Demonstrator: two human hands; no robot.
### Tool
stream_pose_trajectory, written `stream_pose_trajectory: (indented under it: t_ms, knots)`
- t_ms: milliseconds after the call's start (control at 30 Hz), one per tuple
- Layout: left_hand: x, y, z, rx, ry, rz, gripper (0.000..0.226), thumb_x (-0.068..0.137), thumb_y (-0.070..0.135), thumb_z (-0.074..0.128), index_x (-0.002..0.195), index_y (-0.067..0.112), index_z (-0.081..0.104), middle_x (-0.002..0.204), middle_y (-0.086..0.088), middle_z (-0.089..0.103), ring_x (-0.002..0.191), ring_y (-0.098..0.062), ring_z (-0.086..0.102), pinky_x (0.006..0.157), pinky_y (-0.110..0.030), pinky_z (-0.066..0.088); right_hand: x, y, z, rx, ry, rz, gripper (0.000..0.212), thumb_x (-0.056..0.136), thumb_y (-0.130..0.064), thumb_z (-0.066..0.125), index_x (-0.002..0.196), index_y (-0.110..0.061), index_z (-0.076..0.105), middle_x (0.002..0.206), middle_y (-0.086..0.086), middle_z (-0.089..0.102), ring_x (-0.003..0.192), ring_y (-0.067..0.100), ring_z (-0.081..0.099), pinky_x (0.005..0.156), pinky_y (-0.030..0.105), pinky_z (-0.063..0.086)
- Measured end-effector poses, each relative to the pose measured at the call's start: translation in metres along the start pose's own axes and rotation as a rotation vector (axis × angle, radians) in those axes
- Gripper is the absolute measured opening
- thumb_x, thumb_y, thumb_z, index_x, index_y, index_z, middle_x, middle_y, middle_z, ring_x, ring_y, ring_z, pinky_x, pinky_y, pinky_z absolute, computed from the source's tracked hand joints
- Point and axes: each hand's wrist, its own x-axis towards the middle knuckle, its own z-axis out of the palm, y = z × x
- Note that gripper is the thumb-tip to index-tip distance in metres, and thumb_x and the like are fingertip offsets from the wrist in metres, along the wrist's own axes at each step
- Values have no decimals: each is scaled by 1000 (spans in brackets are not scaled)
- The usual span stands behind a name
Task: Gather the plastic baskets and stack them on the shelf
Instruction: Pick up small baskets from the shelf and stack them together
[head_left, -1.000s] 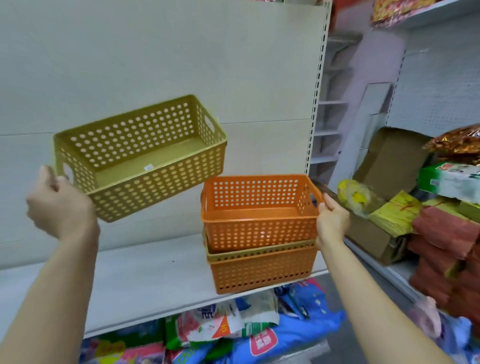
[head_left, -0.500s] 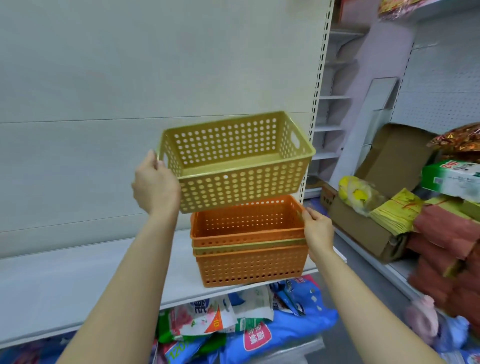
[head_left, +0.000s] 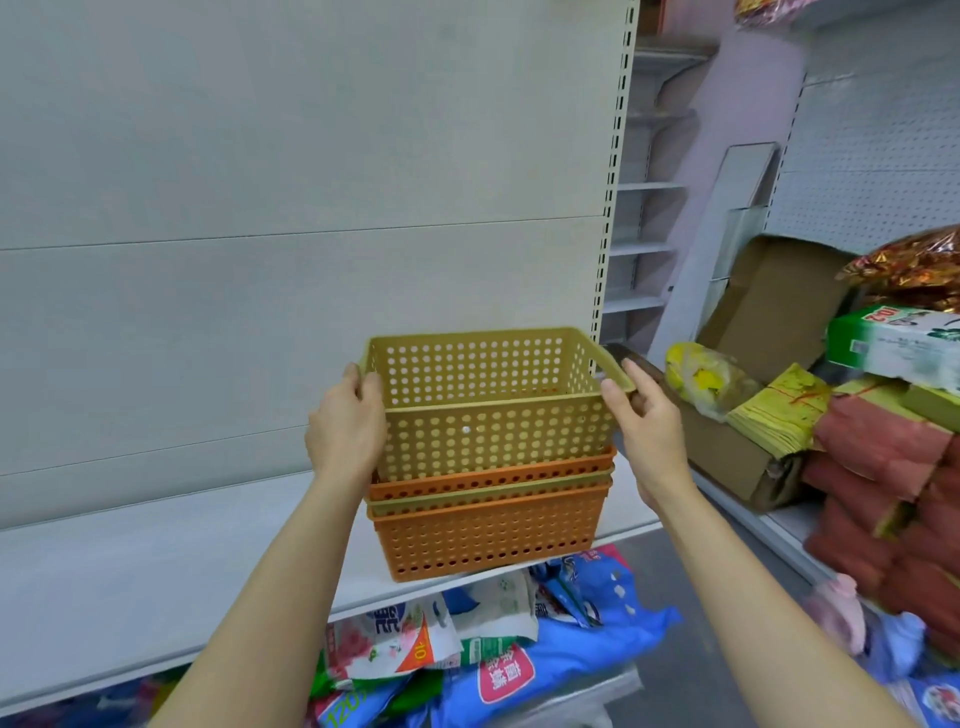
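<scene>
A yellow-green perforated basket (head_left: 493, 431) sits partway down inside a stack of nested baskets on the white shelf (head_left: 156, 561). Below it show an orange rim, a yellow-green rim and the bottom orange basket (head_left: 488, 535). My left hand (head_left: 345, 426) grips the top basket's left end. My right hand (head_left: 647, 421) rests against its right end near the handle, thumb up and fingers loosely curled; its grip is unclear.
The stack stands at the shelf's right end, by the slotted upright (head_left: 613, 208). Bagged goods (head_left: 519, 649) lie under the shelf. To the right are an open cardboard box (head_left: 753, 332), yellow paper bundles (head_left: 779, 410) and red packages (head_left: 883, 493).
My left hand carried the yellow-green basket from the left across and lowered it into the orange stack. My right hand moved from the stack's rim up to the top basket's right end.
</scene>
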Motion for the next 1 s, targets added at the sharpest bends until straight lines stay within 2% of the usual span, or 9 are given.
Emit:
stream_pose_trajectory:
  t_ms: [133,200,300,467,600,700,767,867,1000]
  knots:
    - [-21,-31,-3,-259,-297,58,30,96,49,55,122,38,44,103,21,62,87,-2,65,64,-21,49,-9,26,-4,-79,-44,48,53,94,-29,62,144,-18,47,125,-3,64,111,5,62,83,21,54]
    - [-28,-52,1,-241,-348,61,31,95,50,55,122,39,44,104,23,62,88,1,64,65,-21,49,-16,34,-2,-71,-67,78,53,94,-29,63,144,-19,47,125,-4,64,110,6,62,82,21,54]
    - [-35,-73,12,-271,-318,56,52,91,55,55,137,37,42,114,15,68,98,-5,67,79,-33,56,-24,42,3,-27,-60,111,47,97,-28,57,143,-25,45,121,-6,64,107,8,62,82,26,54]
    - [-41,-70,25,-350,-237,63,46,95,44,56,138,40,39,109,23,63,94,3,62,69,-18,49,-18,47,7,-55,-40,148,47,101,-30,51,146,-24,41,129,-3,58,117,17,57,98,40,49]
    - [-36,-64,32,-339,-208,55,45,94,44,58,135,42,40,109,20,63,95,5,61,72,-19,50,-1,47,10,-78,-67,172,45,103,-27,48,146,-22,41,126,0,59,114,18,58,88,35,50]
    - [-34,-67,27,-220,-211,131,46,93,48,58,135,41,41,112,21,63,98,7,59,88,-33,55,5,49,10,-197,-66,165,47,101,-32,49,147,-22,40,136,5,55,123,24,54,98,44,48]
    - [-31,-74,15,-46,-216,227,47,93,53,57,135,39,41,128,16,59,112,1,56,97,-36,49,0,46,13,-401,-13,64,54,99,-36,53,148,-18,37,147,6,45,135,24,42,109,48,38]
    - [-26,-91,-13,361,-153,336,83,87,70,43,151,18,35,155,-3,40,143,-23,36,115,-42,32,-20,33,27,-656,27,-237,59,95,-39,57,145,-13,40,146,6,46,137,24,37,112,45,33]
    - [-28,-117,-63,616,21,517,82,83,70,51,139,10,53,136,-8,59,124,-30,54,102,-43,45,-61,21,75,-778,-139,-424,61,94,-42,57,145,-11,43,148,8,46,140,27,36,115,49,29]
